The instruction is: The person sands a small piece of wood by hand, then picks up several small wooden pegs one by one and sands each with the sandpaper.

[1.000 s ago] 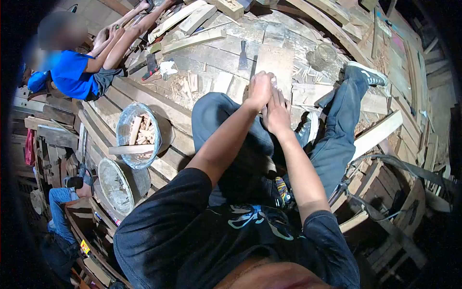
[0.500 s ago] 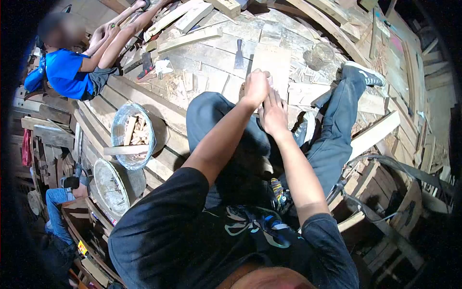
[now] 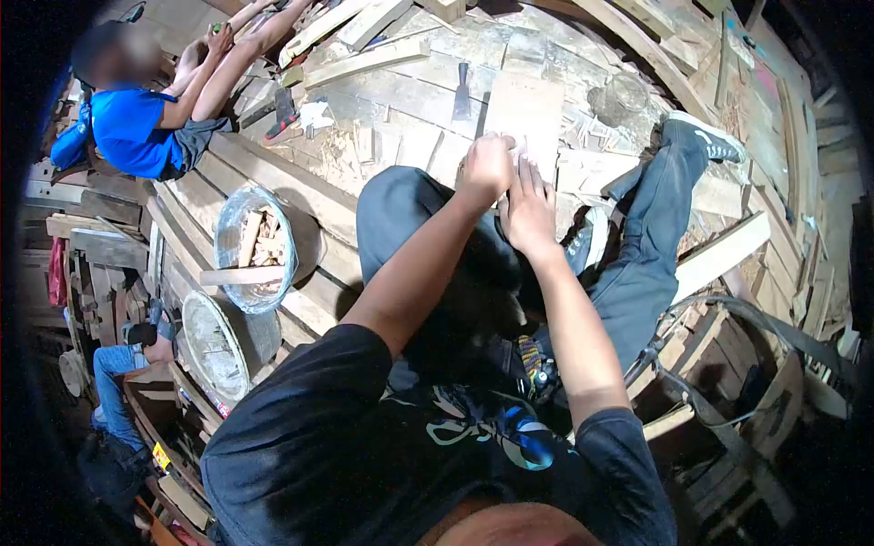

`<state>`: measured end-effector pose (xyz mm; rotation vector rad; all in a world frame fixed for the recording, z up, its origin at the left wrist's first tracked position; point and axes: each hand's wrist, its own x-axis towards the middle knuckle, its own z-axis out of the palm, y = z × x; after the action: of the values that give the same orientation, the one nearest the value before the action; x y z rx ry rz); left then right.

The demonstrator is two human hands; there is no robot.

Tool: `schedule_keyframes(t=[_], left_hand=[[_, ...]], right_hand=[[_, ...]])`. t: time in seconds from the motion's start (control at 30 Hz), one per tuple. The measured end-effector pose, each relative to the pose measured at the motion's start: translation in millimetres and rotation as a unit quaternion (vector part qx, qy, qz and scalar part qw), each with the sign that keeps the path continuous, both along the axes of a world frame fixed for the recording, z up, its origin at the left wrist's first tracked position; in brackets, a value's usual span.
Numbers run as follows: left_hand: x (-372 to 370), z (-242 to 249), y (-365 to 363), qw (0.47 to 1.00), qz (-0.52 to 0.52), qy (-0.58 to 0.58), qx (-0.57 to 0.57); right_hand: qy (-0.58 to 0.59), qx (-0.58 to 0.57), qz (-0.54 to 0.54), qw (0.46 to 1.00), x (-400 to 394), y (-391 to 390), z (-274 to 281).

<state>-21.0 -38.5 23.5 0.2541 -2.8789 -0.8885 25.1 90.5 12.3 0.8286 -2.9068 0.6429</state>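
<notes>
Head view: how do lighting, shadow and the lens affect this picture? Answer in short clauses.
Head view: strong light brightens the pale board; the lap lies in shadow; a dark round border swallows the corners; the image seems stretched by a wide lens; blur masks the face of the blue-shirted person.
</notes>
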Motion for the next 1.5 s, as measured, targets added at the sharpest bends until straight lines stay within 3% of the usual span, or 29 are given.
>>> schedule_keyframes(t=[0.13,0.43,0.57,0.77,1.0,1.1,1.23,1.27,1.5], left_hand=[[-15,-9,0,0.998,-0.012,0.056,0.010],[-1,1,-3,1.000,0.002,-0.020,0.007],[-21,-7,-1,0.997,-0.025,0.070,0.032],[-5,-9,-5,0.999,-0.020,0.036,0.019],[-26,-10,5,0.993,-0.012,0.109,0.032],[-20,-9,-1,0.997,-0.030,0.068,0.008],[6,-12,-8,0.987,-0.063,0.148,-0.011],[1,-13,-7,0.995,-0.047,0.088,0.018],[-24,-16,3,0.995,-0.003,0.096,0.023]], right_hand=[[-0.012,0.002,0.010,1.000,1,0,4],[-0.012,-0.008,-0.005,1.000,2,-2,-1],[-0.030,-0.003,-0.016,0.999,2,-3,-3],[-0.068,0.020,-0.015,0.997,1,2,1],[-0.084,-0.002,-0.017,0.996,0,1,8],[-0.086,0.013,-0.005,0.996,-2,4,4],[-0.079,0.024,-0.018,0.996,0,1,2],[-0.078,0.030,-0.012,0.996,0,1,4],[-0.084,0.041,-0.008,0.996,-2,3,4]])
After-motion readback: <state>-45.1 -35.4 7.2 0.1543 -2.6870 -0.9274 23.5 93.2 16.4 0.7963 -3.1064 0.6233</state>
